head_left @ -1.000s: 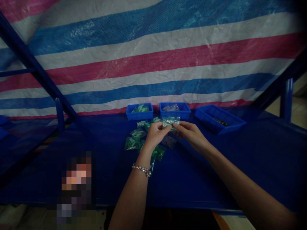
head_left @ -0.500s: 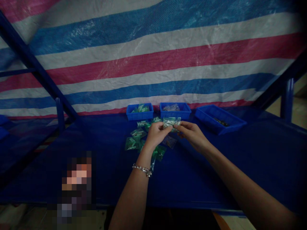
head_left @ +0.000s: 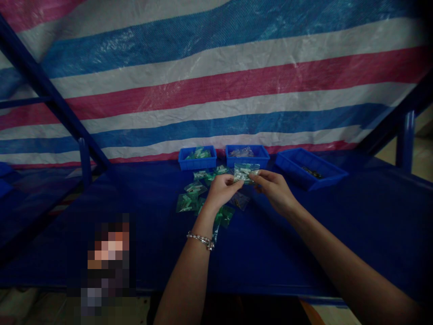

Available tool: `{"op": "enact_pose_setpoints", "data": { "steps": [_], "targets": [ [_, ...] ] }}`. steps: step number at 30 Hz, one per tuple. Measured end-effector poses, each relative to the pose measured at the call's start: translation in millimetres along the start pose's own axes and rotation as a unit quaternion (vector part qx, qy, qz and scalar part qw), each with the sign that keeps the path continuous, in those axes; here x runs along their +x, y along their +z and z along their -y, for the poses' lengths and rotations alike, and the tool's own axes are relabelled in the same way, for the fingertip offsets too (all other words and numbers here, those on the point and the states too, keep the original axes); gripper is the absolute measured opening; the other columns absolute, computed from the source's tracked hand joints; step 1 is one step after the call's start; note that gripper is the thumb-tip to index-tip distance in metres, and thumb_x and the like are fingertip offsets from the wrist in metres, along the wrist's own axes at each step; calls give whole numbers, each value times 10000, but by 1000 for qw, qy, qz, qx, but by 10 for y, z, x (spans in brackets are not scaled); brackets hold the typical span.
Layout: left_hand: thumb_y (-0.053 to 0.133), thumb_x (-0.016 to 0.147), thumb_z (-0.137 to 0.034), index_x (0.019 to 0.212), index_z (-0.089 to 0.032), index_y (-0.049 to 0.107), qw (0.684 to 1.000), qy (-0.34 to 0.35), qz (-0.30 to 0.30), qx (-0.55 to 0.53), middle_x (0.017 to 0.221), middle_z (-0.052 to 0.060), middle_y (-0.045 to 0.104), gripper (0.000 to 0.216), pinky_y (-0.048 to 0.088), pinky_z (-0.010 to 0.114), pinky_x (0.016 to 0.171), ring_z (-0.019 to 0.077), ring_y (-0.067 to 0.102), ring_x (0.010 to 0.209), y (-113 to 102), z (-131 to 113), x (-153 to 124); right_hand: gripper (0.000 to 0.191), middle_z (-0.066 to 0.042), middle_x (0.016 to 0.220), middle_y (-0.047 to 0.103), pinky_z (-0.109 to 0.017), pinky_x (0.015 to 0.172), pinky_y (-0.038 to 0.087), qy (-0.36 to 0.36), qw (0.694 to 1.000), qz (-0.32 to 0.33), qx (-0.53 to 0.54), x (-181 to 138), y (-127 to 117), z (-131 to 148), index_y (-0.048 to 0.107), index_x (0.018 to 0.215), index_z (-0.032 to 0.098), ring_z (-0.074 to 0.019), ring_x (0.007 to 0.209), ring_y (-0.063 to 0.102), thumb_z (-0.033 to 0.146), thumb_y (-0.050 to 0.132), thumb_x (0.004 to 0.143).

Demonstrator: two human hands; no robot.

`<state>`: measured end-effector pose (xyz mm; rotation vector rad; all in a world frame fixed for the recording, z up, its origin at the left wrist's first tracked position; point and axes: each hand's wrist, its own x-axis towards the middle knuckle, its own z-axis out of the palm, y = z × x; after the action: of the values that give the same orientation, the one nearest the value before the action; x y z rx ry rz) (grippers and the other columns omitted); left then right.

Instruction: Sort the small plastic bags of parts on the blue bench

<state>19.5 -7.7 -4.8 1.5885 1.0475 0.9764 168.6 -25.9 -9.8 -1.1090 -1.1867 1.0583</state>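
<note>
Two hands are sharing one clear, greenish-white packet point(head_left: 246, 170): my left hand point(head_left: 221, 187) is pinching its lower left part between thumb and fingers, and my right hand point(head_left: 274, 188) is pinching its right edge. The packet is sitting between my fingertips, apart from every bin, so I am judging the handling of this one to be unfinished.

Several green packets point(head_left: 187, 202) are lying loose on the desk point(head_left: 270, 253), to the left of my left hand and partly beneath it; I cannot count them all. A clear packet with brownish contents point(head_left: 240, 201) is lying just below, between my hands.

Beyond my left hand, a left bin point(head_left: 197, 164) is holding more green packets; straight beyond both hands, a middle bin point(head_left: 248, 162) is holding clear packets. Beyond my right hand and further right, a right bin point(head_left: 327, 180) is holding a few small dark pieces. Whether the loose packets are already dealt with or waiting, I am not able to tell from how they are lying.
</note>
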Motion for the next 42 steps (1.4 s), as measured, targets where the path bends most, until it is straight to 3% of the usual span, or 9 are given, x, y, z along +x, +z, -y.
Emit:
{"op": "enact_pose_setpoints", "data": {
  "steps": [21, 30, 36, 42],
  "targets": [
    [595, 668, -222, 621, -114, 563, 1000, 15, -25, -6, 596, 19, 553, 123, 357, 232, 549, 94, 479, 559, -9, 8, 19, 192, -18, 629, 548, -229, 474, 314, 8, 1000, 16, 9, -1, -10, -3, 641, 726, 146, -102, 553, 440, 317, 616, 643],
    [592, 698, -215, 643, -117, 562, 999, -22, -8, -22, 626, 23, 564, 116, 339, 212, 521, 77, 471, 543, 0, -97, -53, 154, -7, 619, 543, -225, 471, 307, 5, 1000, 9, 21, 4, -9, -14, 620, 682, 153, -94, 543, 432, 302, 621, 642],
    [578, 728, -363, 669, -117, 575, 998, -60, -1, -8, 655, 38, 589, 254, 343, 201, 484, 65, 472, 505, 10, -120, -68, 153, -7, 644, 560, -226, 488, 324, -17, 999, -32, 13, 24, -17, -32, 620, 721, 162, -100, 549, 448, 294, 609, 644],
    [423, 797, -502, 595, -111, 556, 992, -129, -4, -4, 575, 45, 567, 460, 299, 193, 422, 54, 451, 425, 9, -115, -56, 178, -1, 664, 561, -226, 494, 322, -72, 995, -70, -20, 21, -17, -12, 617, 793, 181, -111, 570, 454, 299, 589, 663]
  ]
}}
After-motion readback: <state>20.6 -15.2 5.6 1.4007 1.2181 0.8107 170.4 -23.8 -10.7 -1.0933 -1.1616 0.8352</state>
